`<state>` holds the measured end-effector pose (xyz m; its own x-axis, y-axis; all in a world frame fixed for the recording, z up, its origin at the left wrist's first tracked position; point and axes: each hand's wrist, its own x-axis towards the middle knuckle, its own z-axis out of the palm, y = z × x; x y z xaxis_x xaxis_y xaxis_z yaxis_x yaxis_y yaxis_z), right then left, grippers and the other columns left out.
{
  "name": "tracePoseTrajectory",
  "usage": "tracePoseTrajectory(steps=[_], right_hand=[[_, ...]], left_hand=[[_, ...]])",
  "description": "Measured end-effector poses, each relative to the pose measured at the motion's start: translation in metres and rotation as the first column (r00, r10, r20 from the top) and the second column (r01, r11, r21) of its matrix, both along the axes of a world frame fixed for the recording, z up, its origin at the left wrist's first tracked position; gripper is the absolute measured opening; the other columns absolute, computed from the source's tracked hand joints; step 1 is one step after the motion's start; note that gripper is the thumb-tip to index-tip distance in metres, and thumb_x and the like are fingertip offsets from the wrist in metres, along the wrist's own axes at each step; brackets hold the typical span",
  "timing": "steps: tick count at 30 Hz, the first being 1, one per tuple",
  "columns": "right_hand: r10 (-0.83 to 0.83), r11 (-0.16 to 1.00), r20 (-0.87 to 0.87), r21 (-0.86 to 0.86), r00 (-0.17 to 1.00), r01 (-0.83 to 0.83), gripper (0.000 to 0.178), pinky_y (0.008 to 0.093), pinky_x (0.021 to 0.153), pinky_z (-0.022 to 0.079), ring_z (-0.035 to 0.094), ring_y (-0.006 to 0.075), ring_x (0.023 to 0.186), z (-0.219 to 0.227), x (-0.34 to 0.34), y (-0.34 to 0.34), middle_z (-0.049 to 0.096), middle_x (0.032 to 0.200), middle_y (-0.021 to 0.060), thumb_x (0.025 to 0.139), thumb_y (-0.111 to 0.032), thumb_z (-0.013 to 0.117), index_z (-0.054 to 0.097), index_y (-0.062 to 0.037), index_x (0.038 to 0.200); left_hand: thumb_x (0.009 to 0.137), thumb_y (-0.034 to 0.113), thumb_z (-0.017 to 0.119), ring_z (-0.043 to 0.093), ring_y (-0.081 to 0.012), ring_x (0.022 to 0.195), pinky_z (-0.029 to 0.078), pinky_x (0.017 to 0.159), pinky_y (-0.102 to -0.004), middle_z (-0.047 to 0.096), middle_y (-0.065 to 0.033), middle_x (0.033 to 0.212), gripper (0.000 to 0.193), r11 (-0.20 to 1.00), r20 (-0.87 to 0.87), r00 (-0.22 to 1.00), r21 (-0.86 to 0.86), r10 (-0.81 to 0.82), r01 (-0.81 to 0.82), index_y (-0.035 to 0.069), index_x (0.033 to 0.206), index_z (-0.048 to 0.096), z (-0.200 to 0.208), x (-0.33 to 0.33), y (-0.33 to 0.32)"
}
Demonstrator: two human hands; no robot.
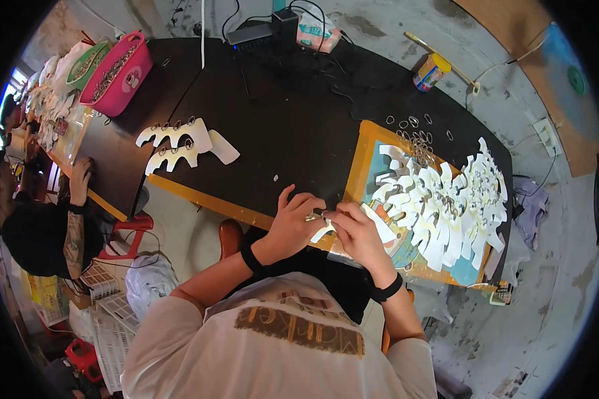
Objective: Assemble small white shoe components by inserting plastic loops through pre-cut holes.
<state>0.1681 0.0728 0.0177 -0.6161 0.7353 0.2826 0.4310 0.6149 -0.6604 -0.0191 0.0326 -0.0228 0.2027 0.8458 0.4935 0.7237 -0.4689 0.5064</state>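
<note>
A white cut-out piece (322,231) sits at the near edge of the black table (279,133), directly before the person and partly covered by fingers. The right hand (358,233) grasps it between thumb and fingers; a broad white end showing beyond that hand seems to belong to it. The left hand (295,218) pinches what looks like a small metal ring (314,216) at its upper edge — fingertips hide the exact contact.

The piece looks light, thin and fairly stiff, like card; its narrow prongs would probably bend or crease first, so the broad end seems the safer hold. The smooth metal could slip from a loose pinch.

Just right lies a heap of similar pieces (439,206), with loose rings (416,141) behind it. To the left — well apart — a few ringed pieces (199,136) lie in rows. Farther out stand a pink basket (123,76) of metal parts and a green basket (76,81), with a co-worker's hand (80,178) near the table edge.
</note>
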Motion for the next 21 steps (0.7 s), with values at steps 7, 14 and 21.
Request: tracePoseTrajectory(steps=[7, 14, 21], right_hand=[[0.13, 0.977, 0.225, 0.136, 0.966, -0.164, 0.027, 0.035, 0.08, 0.051, 0.06, 0.0282, 0.089, -0.011, 0.009, 0.0, 0.06, 0.102, 0.0125, 0.071, 0.004, 0.061, 0.064, 0.0019, 0.098], [-0.023, 0.95, 0.249, 0.307, 0.968, -0.056, 0.027, 0.0347, 0.078, 0.052, 0.059, 0.0266, 0.092, -0.019, 0.007, -0.021, 0.058, 0.104, 0.0121, 0.073, 0.001, 0.062, 0.064, 0.0049, 0.099], [0.038, 0.942, 0.301, 0.308, 0.953, -0.135, 0.024, 0.0335, 0.07, 0.052, 0.058, 0.0235, 0.093, -0.018, 0.014, -0.025, 0.059, 0.112, 0.0104, 0.077, -0.003, 0.064, 0.064, 0.0054, 0.1]], left_hand=[[0.076, 0.009, 0.071, 0.059, -0.0189, 0.102, 0.027, 0.111, -0.0503, 0.063, 0.0015, 0.088, 0.006, 0.998, -0.053, 0.997, 0.014, -0.055, 0.055, 0.014, 0.08, 0.07, -0.01, -0.005, -0.001], [0.077, 0.01, 0.069, 0.057, -0.0179, 0.108, 0.023, 0.114, -0.0524, 0.061, 0.0009, 0.094, 0.008, 0.997, -0.12, 0.99, 0.032, -0.07, 0.075, 0.012, 0.085, 0.069, -0.005, -0.006, -0.001], [0.079, 0.011, 0.063, 0.055, -0.0146, 0.111, 0.026, 0.112, -0.0522, 0.06, 0.0018, 0.103, 0.013, 0.954, -0.372, 0.909, 0.15, -0.189, 0.26, 0.011, 0.091, 0.067, 0.007, -0.018, 0.003]])
